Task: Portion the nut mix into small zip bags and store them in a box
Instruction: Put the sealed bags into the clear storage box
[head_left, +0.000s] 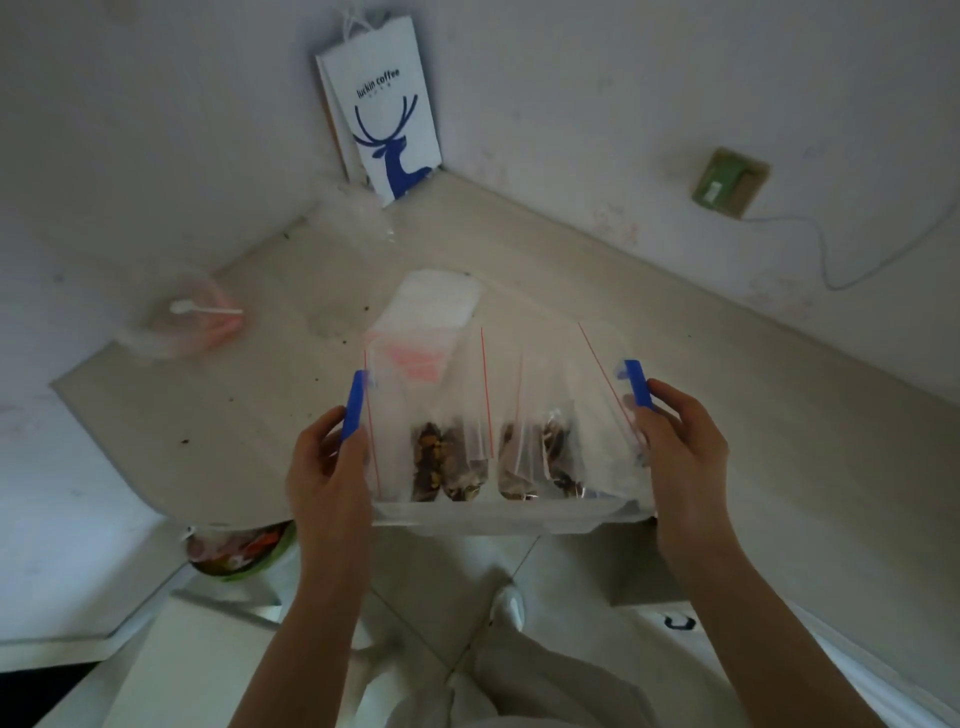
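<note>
Head view: clear box (493, 517) held at near edge of table (597, 270), long axis left to right. Blue-latched ends gripped by left hand (327, 467) and right hand (683, 447), fingers curled round. Filled zip bags (431, 460) upright inside, red seals uppermost

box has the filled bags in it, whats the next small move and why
Probably slide the box forward, fully onto the table. The left hand and right hand grip it at its blue latches, the filled bags stand inside, and its near edge seems to hang past the table edge, over the floor.
</note>
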